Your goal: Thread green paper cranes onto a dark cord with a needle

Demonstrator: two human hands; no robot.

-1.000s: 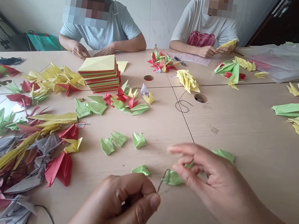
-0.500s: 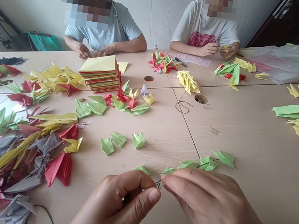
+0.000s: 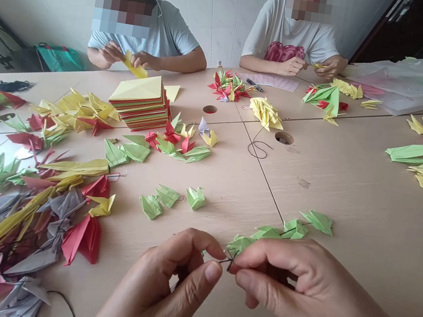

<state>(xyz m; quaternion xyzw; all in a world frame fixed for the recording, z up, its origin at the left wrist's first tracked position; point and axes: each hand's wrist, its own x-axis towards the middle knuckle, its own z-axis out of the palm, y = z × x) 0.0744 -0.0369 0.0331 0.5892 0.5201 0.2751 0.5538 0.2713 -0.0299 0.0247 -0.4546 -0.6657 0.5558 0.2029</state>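
The left hand [image 3: 157,285] and the right hand [image 3: 298,285] meet low in view, each pinching with thumb and forefinger, their fingertips just apart around a short length of dark thread [image 3: 228,262]. A pale green paper crane [image 3: 238,245] sits right against the right forefinger, and three more green cranes [image 3: 294,229] lie in a line beyond it on the thread, resting on the pale wood-grain table [image 3: 349,202]. A further green crane [image 3: 203,252] is mostly hidden behind the left fingers. Farther out lie three loose green cranes [image 3: 167,196], with a heap of red, yellow and grey cranes [image 3: 60,225] tangled in black thread to the left. Past them stand a stack of coloured origami paper [image 3: 140,101], a pile of yellow cranes [image 3: 265,113] and a loop of black thread [image 3: 257,148] near a round table hole [image 3: 284,138]. At the far edge, two co-workers sit folding — the one on the left [image 3: 147,30] lifts a yellow paper [image 3: 135,64] off the table, the one on the right [image 3: 295,38] pinches something small and yellow. Since the frame before, the person's hands have closed in on the thread, and the left co-worker's hands have risen from beside the stack.
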